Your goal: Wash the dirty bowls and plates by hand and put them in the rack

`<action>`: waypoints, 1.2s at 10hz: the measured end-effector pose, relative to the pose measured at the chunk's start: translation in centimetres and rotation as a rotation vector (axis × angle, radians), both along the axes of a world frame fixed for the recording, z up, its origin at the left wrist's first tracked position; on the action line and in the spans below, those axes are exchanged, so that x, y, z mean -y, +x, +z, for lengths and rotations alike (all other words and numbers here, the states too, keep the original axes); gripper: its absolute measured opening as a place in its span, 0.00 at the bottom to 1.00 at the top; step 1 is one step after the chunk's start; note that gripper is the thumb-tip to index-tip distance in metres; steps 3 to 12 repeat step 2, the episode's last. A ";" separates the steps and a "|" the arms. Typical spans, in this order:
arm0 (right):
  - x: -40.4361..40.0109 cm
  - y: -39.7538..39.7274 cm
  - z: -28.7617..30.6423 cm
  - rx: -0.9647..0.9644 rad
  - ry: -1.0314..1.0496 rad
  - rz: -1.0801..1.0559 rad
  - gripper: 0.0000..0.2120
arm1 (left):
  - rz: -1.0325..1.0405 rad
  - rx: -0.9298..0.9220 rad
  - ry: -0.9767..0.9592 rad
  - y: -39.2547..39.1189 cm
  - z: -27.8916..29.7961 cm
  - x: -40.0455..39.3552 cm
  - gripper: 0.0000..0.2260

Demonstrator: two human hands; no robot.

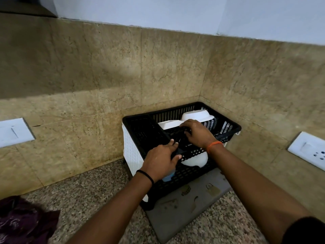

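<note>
A black dish rack [228, 126] sits on the bench [84, 191]. Inside it, 2 white bowls [197, 115] rest at the back. Left hand [159, 160] grasps the rack's front rim; right hand [198, 133] reaches inside, its grip unclear.

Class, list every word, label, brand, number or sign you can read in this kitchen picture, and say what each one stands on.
No text can be read anywhere in the picture.
Grey mat under the black rack: small printed motifs, possibly with lettering, too blurred to read.
White switch plate on the left wall and white socket plate on the right wall: no marking can be made out.
White bowls in the rack: plain.
</note>
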State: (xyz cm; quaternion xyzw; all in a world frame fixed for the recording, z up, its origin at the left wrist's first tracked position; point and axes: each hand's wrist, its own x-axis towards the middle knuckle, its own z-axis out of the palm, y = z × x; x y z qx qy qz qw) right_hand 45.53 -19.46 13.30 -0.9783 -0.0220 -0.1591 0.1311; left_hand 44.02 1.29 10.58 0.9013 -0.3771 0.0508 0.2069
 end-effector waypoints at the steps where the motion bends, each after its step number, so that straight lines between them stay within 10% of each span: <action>1: 0.3 -4.9 1.8 0.068 -0.010 -0.098 0.15 | 0.001 0.186 0.056 -0.7 1.1 0.2 0.22; 2: 1.3 -9.8 3.7 0.161 0.013 -0.151 0.14 | -0.110 0.267 -0.201 -2.7 3.6 1.6 0.21; 12: 1.3 -9.8 3.7 0.161 0.013 -0.151 0.14 | -0.110 0.267 -0.201 -2.7 3.6 1.6 0.21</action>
